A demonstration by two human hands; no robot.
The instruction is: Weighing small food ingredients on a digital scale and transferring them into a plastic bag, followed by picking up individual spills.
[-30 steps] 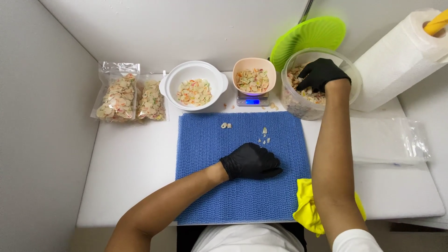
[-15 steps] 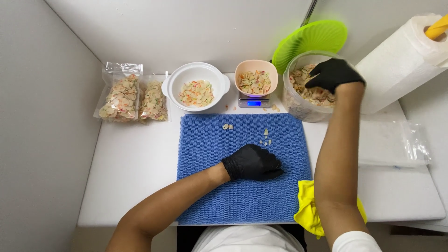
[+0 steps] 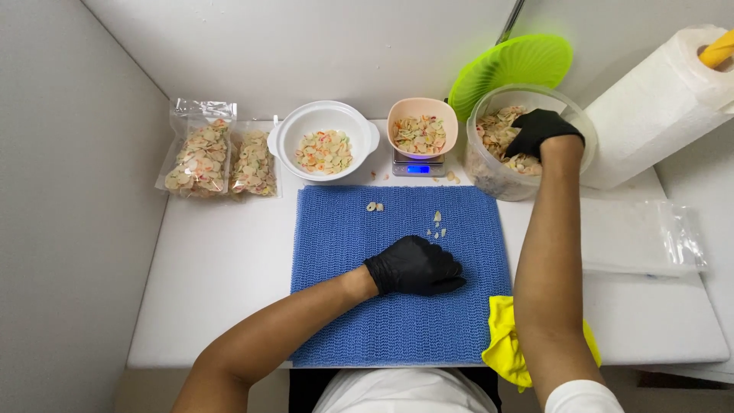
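Observation:
Both my hands wear black gloves. My left hand [image 3: 417,266] lies palm down on the blue mesh mat [image 3: 397,321], fingers curled together, with nothing seen in it. A few loose flakes [image 3: 437,226] lie on the mat just beyond it. My right hand [image 3: 541,130] reaches down into a clear round container [image 3: 489,177] of pale, coloured flakes. Its fingertips are buried among the flakes, so its grip is hidden. A peach bowl of flakes [image 3: 422,131] sits on a small digital scale [image 3: 417,167] to the left of the container.
A white bowl of flakes [image 3: 324,142] and two sealed clear bags of flakes [image 3: 200,156] stand at the back left. A green lid [image 3: 511,70] leans on the wall. A paper towel roll [image 3: 667,101], an empty clear bag [image 3: 642,237] and a yellow cloth [image 3: 505,344] are on the right.
My right hand has shifted slightly and sunk lower into the clear container. My left hand has stayed on the mat.

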